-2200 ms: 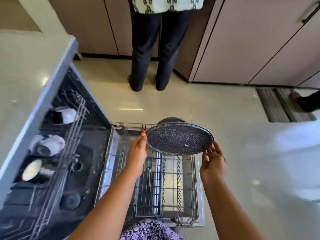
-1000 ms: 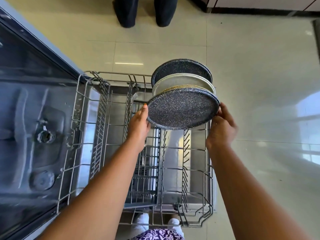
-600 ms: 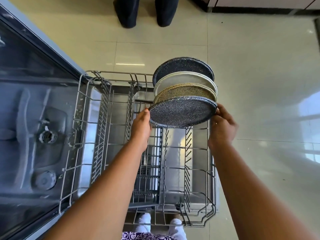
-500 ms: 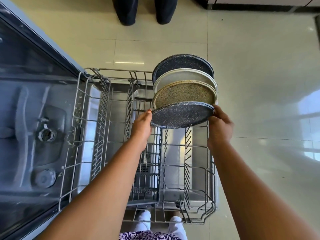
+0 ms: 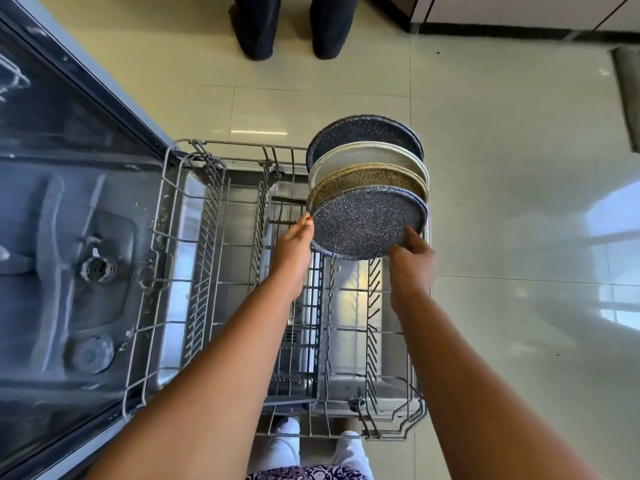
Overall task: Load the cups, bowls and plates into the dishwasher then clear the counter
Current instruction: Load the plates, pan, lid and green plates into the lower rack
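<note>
- Lower rack [image 5: 162,216]: grey wire, drawn fully out beside the dishwasher tub [image 5: 69,237], which lies to its left.
- Plates: 4, standing on edge in 1 row among the tines at the rack's far right corner, each overlapping the one behind.
- Rear dark speckled plate [image 5: 363,131]: farthest of the row.
- Pale plate [image 5: 363,155]: 2nd from the back.
- Tan speckled plate [image 5: 367,178]: 3rd, just behind the front one.
- Front dark speckled plate [image 5: 363,226]: nearest of the row, tilted back, its lower rim down among the tines, held between both hands.
- Left hand [image 5: 294,240]: fingers straight and together, tips pressed against the front plate's left rim.
- Right hand [image 5: 412,256]: grips the front plate's lower right rim, 1 digit laid on its face, the others curled below.
- Cutlery basket [image 5: 298,362]: dark grey, in the rack's middle lane, under the left forearm.
- Floor [image 5: 502,209]: glossy pale tiles.
- Second person's legs [image 5: 291,26]: dark trousers, standing beyond the rack.
- Wearer's white-socked feet [image 5: 287,441]: at the rack's near edge.
</note>
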